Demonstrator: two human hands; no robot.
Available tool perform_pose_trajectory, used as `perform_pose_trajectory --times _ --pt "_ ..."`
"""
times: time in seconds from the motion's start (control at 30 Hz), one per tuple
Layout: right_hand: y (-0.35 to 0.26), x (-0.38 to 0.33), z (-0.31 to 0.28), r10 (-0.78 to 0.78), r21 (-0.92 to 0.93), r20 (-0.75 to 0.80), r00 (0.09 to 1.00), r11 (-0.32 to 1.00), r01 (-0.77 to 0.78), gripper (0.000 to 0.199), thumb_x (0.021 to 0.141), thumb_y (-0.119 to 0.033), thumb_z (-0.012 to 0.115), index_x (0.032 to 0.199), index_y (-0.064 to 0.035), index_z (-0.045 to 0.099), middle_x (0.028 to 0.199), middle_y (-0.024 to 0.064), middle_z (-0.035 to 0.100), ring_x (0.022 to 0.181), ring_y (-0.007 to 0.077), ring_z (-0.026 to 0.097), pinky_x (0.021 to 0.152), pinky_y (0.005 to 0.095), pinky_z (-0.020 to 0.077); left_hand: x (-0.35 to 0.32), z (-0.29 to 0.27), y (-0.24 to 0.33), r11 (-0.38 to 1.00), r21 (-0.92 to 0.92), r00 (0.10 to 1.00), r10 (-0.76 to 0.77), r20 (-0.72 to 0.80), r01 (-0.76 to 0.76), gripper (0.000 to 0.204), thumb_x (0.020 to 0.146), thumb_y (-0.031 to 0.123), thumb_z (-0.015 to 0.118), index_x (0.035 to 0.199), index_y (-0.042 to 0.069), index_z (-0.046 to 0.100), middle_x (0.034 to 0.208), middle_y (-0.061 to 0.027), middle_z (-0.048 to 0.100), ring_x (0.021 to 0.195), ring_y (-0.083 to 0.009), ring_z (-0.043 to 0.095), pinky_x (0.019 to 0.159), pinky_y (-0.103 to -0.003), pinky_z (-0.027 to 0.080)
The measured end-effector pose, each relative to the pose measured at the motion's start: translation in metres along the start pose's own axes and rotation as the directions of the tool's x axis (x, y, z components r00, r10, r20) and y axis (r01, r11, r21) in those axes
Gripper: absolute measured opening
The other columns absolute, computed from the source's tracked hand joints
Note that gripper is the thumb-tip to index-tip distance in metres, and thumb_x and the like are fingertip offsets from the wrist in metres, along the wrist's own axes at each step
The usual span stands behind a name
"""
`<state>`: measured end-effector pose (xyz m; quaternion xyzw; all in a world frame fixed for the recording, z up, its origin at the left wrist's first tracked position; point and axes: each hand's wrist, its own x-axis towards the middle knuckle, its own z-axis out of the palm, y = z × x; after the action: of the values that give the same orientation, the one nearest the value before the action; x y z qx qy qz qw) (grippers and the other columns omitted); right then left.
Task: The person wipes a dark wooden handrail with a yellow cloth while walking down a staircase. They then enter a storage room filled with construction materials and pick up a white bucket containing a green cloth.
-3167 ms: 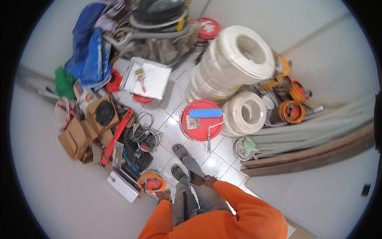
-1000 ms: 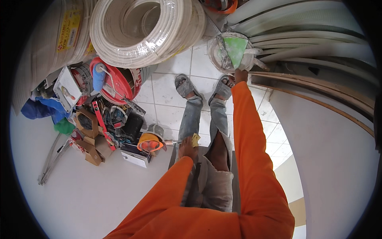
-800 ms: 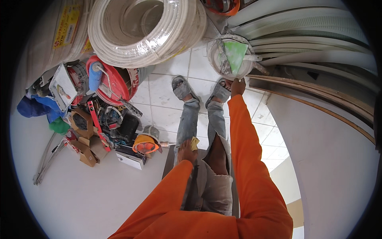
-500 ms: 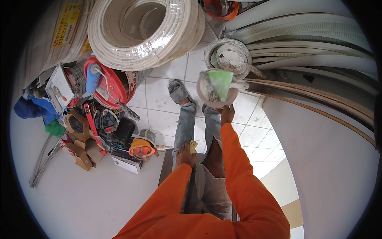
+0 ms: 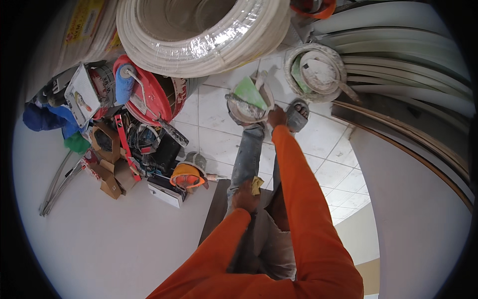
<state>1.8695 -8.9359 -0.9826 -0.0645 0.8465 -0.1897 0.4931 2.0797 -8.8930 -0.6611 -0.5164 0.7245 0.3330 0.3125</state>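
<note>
My right hand (image 5: 277, 117) is closed on the rim of a round, plaster-smeared bowl (image 5: 265, 108). Inside the bowl lie a green triangular plate (image 5: 250, 93) and a tool with a pale, crusted handle; what the tool is, I cannot make out. The bowl hangs over my left foot and hides most of it. Close to my left thigh, my left hand (image 5: 245, 196) grips a small folded yellow piece (image 5: 257, 185) that looks like sandpaper. Its fingers are partly hidden.
A plaster-caked bucket (image 5: 314, 72) stands ahead on the right, beside stacked curved-looking panels (image 5: 398, 65). Large cable coils (image 5: 199, 40) lie ahead. At left are a red-lidded bucket (image 5: 142, 92) with a blue roller (image 5: 124, 83), an orange helmet (image 5: 186, 175), boxes and tools.
The bowl in my right hand has swung left, away from the plaster-caked bucket. My right foot has come out to the right of it. My left hand keeps the yellow piece.
</note>
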Motion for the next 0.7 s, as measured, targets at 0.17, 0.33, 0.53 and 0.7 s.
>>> perform_pose_trajectory --times 0.17,0.33,0.53,0.7 --pt "-0.059 0.036 -0.012 0.063 0.163 0.147 0.987 0.983 -0.087 0.053 0.088 -0.021 0.055 0.139 -0.0092 0.056 0.127 0.0261 0.066 0.118 0.048 0.061 0.101 0.0536 0.0482 0.001 -0.007 0.009 0.999 -0.019 0.999 -0.03 0.039 0.031 0.053 0.082 0.032 0.072 0.13 0.011 0.059 0.113 -0.0153 0.07 0.1 -0.0377 0.069 0.087 -0.05 0.055" --pt "-0.065 0.003 -0.014 -0.025 0.055 0.067 0.997 0.998 0.021 0.048 0.091 -0.022 0.059 0.136 -0.0064 0.057 0.119 0.0279 0.069 0.107 0.0432 0.069 0.094 0.0481 0.0529 -0.001 0.001 0.007 0.994 -0.029 0.991 -0.106 0.084 0.108 0.053 0.084 0.035 0.072 0.13 0.013 0.059 0.113 -0.0154 0.07 0.098 -0.0381 0.07 0.085 -0.05 0.056" --pt "-0.008 0.006 -0.078 0.263 0.608 -0.487 0.833 0.786 0.108 0.041 0.097 -0.03 0.065 0.129 -0.0057 0.056 0.101 0.0198 0.071 0.073 0.0288 0.069 0.066 0.0399 0.055 0.001 -0.004 0.02 0.994 -0.001 0.993 -0.105 0.046 0.105 0.05 0.084 0.036 0.073 0.128 0.015 0.06 0.11 -0.0139 0.071 0.096 -0.037 0.07 0.083 -0.05 0.056" --pt "-0.016 0.031 -0.166 0.395 0.965 -0.122 0.911 0.261 0.016 0.045 0.101 -0.026 0.055 0.13 0.0069 0.046 0.108 0.0234 0.068 0.078 0.0315 0.071 0.064 0.038 0.0604 -0.006 0.005 0.01 0.993 -0.119 1.0 -0.002 -0.025 -0.001 0.048 0.083 0.034 0.074 0.124 0.013 0.062 0.107 -0.0119 0.071 0.094 -0.034 0.071 0.08 -0.048 0.057"
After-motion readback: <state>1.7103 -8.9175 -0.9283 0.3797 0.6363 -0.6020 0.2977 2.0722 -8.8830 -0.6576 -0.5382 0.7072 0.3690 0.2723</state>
